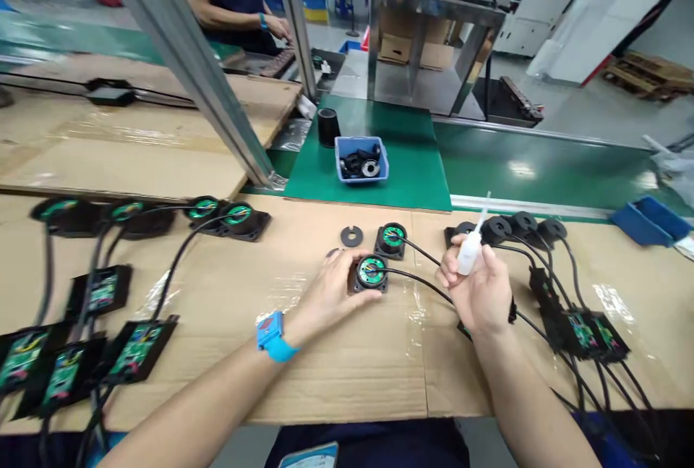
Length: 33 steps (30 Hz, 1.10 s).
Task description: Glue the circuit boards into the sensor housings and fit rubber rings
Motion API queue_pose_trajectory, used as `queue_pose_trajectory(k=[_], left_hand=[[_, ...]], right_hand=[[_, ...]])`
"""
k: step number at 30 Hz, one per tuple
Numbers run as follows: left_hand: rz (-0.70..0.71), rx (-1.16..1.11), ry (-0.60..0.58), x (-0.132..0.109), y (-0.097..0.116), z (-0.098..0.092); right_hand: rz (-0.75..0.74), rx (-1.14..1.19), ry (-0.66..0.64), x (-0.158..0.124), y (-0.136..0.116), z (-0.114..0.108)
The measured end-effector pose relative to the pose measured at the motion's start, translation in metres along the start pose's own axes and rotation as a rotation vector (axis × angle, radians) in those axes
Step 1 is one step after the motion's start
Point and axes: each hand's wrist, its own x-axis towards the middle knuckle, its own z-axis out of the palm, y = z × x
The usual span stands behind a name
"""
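My left hand rests on the cardboard, thumb and fingers around a black round housing with a green circuit board inside and a black cable leading right. In my right hand is a small white squeeze bottle with a thin nozzle pointing up, held above the cable. Just behind the held housing sits a second housing, also with a green board and cable. A flat black ring lies to its left; another flat piece is partly hidden by my left fingers.
Cabled housings and open boxes with circuit boards stand at left; capped ones and more boards at right. A blue bin of black parts sits on a green mat. A metal post rises behind; another person works beyond it.
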Motion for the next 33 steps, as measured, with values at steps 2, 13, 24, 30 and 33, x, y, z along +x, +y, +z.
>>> queue_pose_trajectory(k=[2, 13, 24, 30, 33], left_hand=[[-0.016, -0.003, 0.018, -0.001, 0.001, 0.005], [0.214, 0.099, 0.116, -0.027, 0.03, -0.007], [0.293, 0.059, 0.133, -0.039, 0.036, 0.001], [0.285, -0.039, 0.118, -0.04, 0.036, 0.003], [0.275, -0.066, 0.11, -0.041, 0.036, 0.002]], right_hand=[[-0.003, 0.011, 0.007, -0.001, 0.002, 0.004], [-0.07, 0.009, 0.095, -0.006, 0.004, 0.004], [-0.238, -0.147, 0.107, -0.02, 0.01, 0.008], [-0.525, -0.453, -0.003, -0.034, 0.015, 0.003], [-0.607, -0.536, -0.101, -0.039, 0.015, 0.001]])
